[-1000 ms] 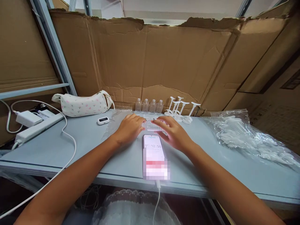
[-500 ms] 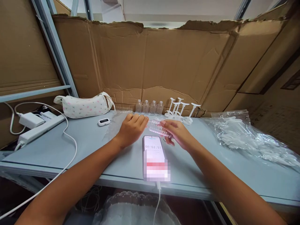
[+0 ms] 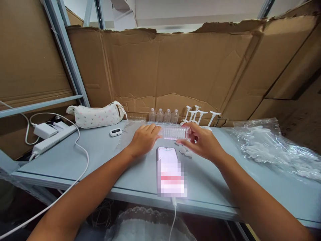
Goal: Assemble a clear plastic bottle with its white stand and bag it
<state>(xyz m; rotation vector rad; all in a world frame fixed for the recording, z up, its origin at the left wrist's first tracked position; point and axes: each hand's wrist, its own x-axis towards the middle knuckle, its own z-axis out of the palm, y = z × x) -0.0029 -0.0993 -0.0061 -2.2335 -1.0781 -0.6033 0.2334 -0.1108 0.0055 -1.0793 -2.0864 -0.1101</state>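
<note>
A clear, ribbed plastic bottle is held sideways just beyond the phone. My left hand closes round its left end, and the fingers hide that end. At the other end, my right hand grips the bottle between thumb and fingers. Small white pieces lie on the table below my right hand; their kind is unclear. Behind the bottle, several small clear bottles stand upright in a row. To their right are several white plastic T-topped parts, partly hidden by my right hand.
A lit phone with a cable lies in front of my hands. A floral pouch, a small white device and a power strip are at left. Bags of white parts lie at right. Cardboard walls the back.
The bottle has turned from slanted to nearly level, its right end swinging up and away. My right hand has moved to that end, and the white pieces on the table now show.
</note>
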